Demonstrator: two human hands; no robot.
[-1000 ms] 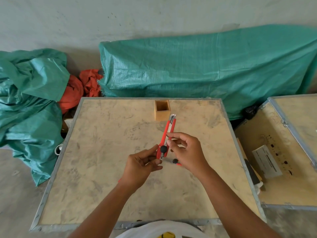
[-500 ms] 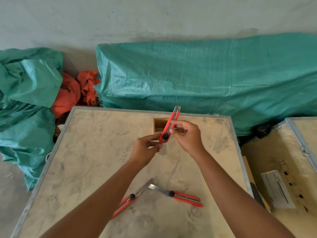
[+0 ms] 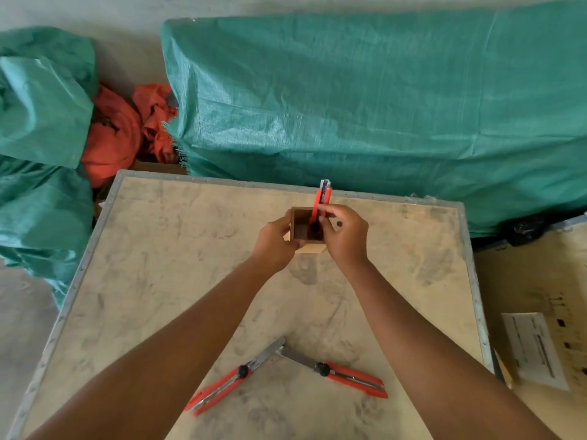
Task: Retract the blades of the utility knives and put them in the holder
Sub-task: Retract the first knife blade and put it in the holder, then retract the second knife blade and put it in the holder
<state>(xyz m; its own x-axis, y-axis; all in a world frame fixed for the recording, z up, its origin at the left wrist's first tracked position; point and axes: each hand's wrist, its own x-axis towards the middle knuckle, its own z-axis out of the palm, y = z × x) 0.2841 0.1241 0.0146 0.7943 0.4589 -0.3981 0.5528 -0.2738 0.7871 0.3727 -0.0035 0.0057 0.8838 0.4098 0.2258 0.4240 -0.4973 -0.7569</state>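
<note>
A small square wooden holder (image 3: 299, 224) stands near the far edge of the table. My left hand (image 3: 275, 242) grips its left side. My right hand (image 3: 344, 235) pinches a red utility knife (image 3: 323, 198) that stands upright with its lower end and black knob inside the holder; no blade sticks out of its top. Two more red utility knives lie on the near part of the table, one at the left (image 3: 233, 377) and one at the right (image 3: 344, 374), each with its steel blade out, the blade tips meeting.
The table (image 3: 158, 281) is a worn board with a metal rim. Green tarpaulin (image 3: 365, 100) covers bulky things behind it and at the left, with orange cloth (image 3: 120, 134) between. A second wooden case with a paper label (image 3: 535, 349) stands at the right.
Both hands moved away from me to the holder. The held knife went from mid-air above the table down into the holder, and my left hand shifted from the knife to the holder's side.
</note>
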